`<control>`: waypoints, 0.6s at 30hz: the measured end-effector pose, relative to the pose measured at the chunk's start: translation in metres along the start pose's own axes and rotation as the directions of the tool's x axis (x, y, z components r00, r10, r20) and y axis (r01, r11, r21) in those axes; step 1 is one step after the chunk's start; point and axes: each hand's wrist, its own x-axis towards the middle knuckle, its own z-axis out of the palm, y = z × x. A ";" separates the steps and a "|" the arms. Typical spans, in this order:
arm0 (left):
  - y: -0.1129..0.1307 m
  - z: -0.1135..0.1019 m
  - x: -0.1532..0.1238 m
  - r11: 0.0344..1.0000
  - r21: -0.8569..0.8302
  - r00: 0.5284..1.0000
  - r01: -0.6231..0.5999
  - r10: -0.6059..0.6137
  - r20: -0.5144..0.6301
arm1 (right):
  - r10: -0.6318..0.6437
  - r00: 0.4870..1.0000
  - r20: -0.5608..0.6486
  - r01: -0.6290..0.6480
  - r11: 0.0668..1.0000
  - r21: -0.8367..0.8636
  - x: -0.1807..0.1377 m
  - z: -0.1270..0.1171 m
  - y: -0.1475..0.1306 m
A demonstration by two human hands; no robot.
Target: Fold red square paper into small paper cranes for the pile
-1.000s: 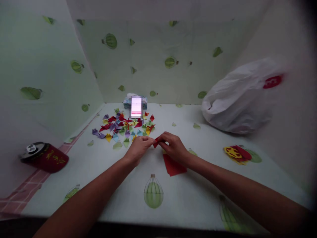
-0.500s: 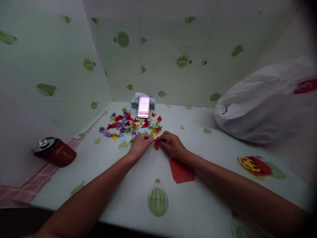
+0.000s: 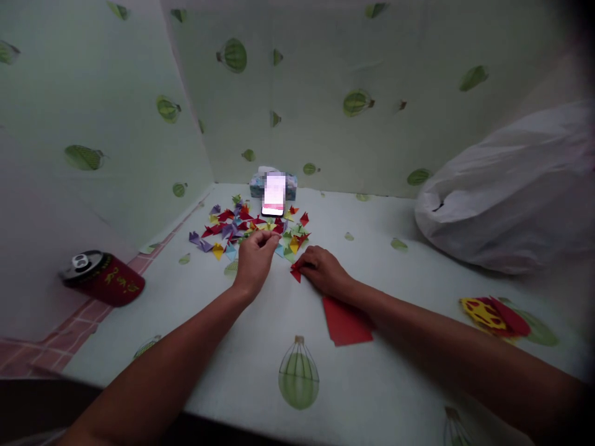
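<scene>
right hand (image 3: 324, 271): pinches red folded paper (image 3: 296, 274) at fingertips
left hand (image 3: 254, 259): curled, left of that grip, can't tell how closed or if loaded
red sheet (image 3: 346, 325): near side of grip, rightish

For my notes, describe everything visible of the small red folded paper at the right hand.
The small red folded paper looks thin and creased, with pointed corners; one tip points toward the near edge of the table. The right hand pinches its right side, hiding that part, while the left hand is apart from it. It sits nearer the person than the pile of coloured folded papers. Whether it touches the pale tabletop and its exact folds cannot be told.
</scene>
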 end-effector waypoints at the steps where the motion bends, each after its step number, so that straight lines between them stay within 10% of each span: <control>1: 0.000 -0.001 0.001 1.000 0.021 1.000 -0.014 0.014 0.004 | -0.002 1.000 0.000 0.002 1.000 -0.006 0.001 0.001 0.000; 11: -0.014 -0.013 0.024 0.883 0.372 0.888 -0.286 0.098 0.450 | -0.042 0.999 -0.026 0.041 0.999 -0.016 0.015 0.008 -0.004; 18: -0.026 -0.004 0.017 0.717 0.522 0.826 -0.461 0.132 0.548 | -0.049 0.999 -0.021 0.048 0.998 -0.027 0.013 0.010 0.000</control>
